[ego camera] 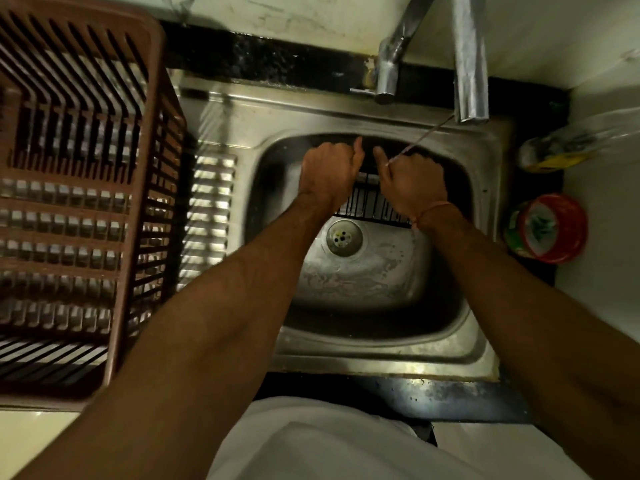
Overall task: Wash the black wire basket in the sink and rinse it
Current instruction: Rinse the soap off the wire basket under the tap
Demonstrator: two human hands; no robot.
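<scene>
My left hand (329, 174) and right hand (414, 183) grip the black wire basket (369, 202) inside the sink (381, 355). A thin stream from the tap (471, 64) hits my right hand.

Dim, yellowish light falls on a pale marbled wall (277, 12) behind a dark, wet stone tabletop (277, 57). A brown slatted plastic crate (86, 202) stands at the left, and a red-rimmed tub (550, 230) sits at the right beside a pale side wall (606, 188).
</scene>
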